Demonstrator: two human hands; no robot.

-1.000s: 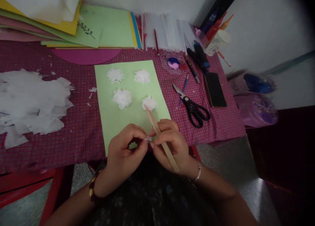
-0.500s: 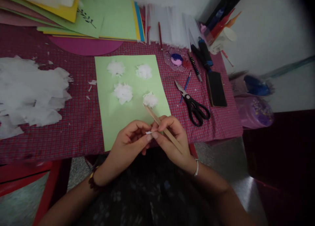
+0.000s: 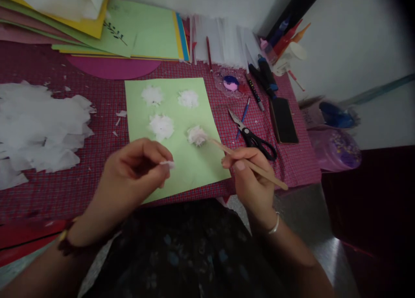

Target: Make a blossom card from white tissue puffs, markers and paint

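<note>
Between thumb and fingertips, my left hand (image 3: 139, 172) pinches a small piece of white paper (image 3: 167, 163) above the green sheet (image 3: 181, 177). My right hand (image 3: 253, 172) is closed around a flat wooden stick (image 3: 264, 172), whose far tip is at the edge of a white paper flower (image 3: 197, 136); whether they touch I cannot tell. Three more ruffled white flowers lie on the same sheet: an upper left flower (image 3: 152, 95), an upper right flower (image 3: 188, 98) and a lower left flower (image 3: 161, 126).
A heap of white paper pieces (image 3: 42, 125) covers the left. Black-handled scissors (image 3: 251, 136), a thin blue brush (image 3: 244, 116), a dark phone-like slab (image 3: 284, 120) and a paint palette (image 3: 231, 82) lie right. Coloured sheets (image 3: 152, 30) are stacked behind. A purple tub (image 3: 340, 149) stands beyond the table.
My hands have moved apart, the left going left with the paper piece and the right going right with the stick. The stick's tip has shifted to the lower right flower's right side.
</note>
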